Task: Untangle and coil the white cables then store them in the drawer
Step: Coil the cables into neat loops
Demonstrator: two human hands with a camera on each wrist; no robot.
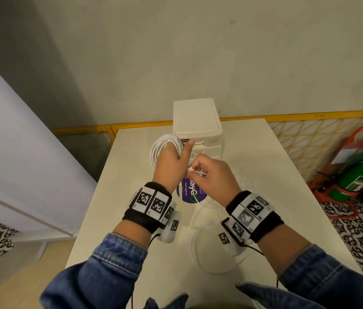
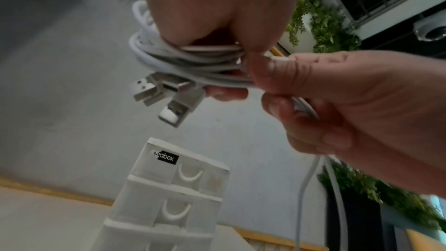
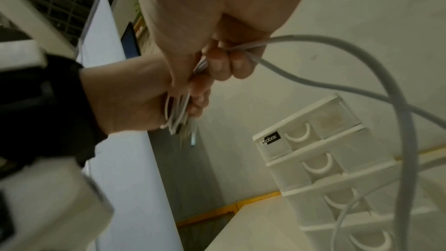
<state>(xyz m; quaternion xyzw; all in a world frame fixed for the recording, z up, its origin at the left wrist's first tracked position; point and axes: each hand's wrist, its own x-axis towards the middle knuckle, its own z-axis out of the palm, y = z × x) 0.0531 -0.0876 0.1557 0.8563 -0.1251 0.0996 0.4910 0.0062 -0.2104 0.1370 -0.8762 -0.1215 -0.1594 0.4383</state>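
Table [image 1: 265, 175]: white, drawer unit [image 1: 198, 121] at its far edge by the wall, all drawers you can see closed. Loose cable [image 1: 200, 217] lies in loops on the table near you, running up to your hands. Your left hand [image 1: 171, 163] is clamped round the coil [image 1: 165, 141], held up just in front of the drawers; USB plugs [image 2: 164, 93] stick out below it. Your right hand [image 1: 214, 177] touches the left and pinches the cable strand.
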